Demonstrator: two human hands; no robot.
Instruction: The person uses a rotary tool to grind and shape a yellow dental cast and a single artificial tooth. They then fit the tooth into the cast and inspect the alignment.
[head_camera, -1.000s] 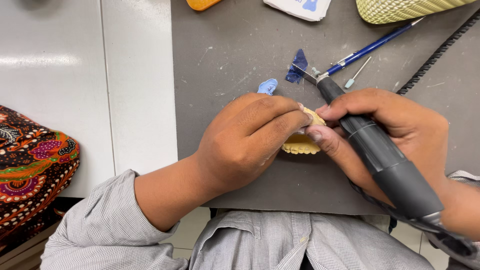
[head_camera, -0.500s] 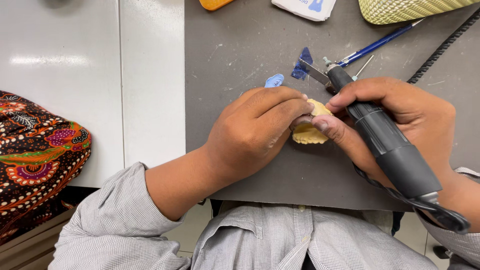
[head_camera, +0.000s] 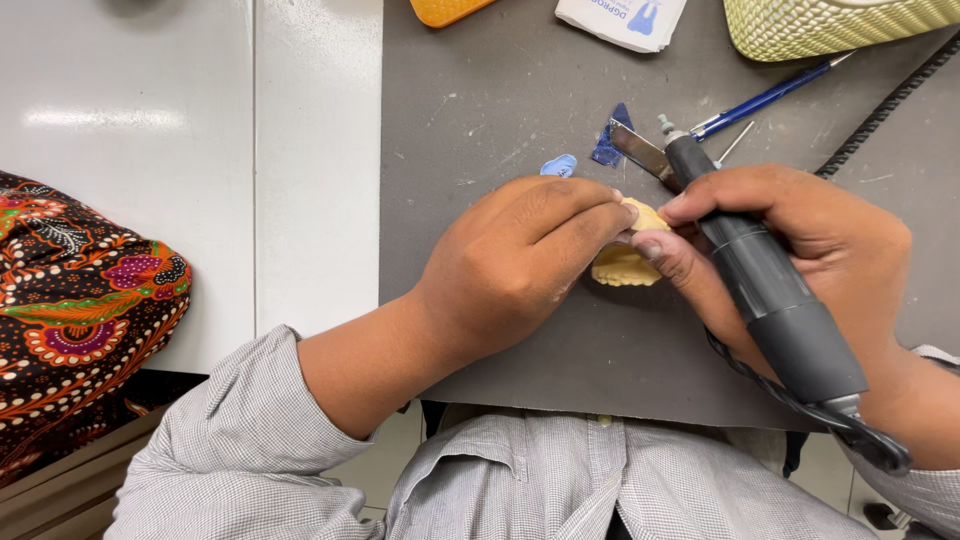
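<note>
Between both hands' fingers (head_camera: 600, 222), yellow cast (head_camera: 622, 264)

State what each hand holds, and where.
Left hand grips the yellow cast at its left side; right hand holds the rotary handpiece around its dark barrel.

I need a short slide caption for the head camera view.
Left hand steadies a yellow dental cast on a grey mat; right hand holds a rotary handpiece.

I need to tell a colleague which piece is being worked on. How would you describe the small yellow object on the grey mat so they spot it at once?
On the grey mat, look between the left hand and the right hand, which holds a dark handpiece. The pale yellow cast sits pinched there. Unlike the blue scraps nearby, it is yellow with a scalloped edge.
</note>
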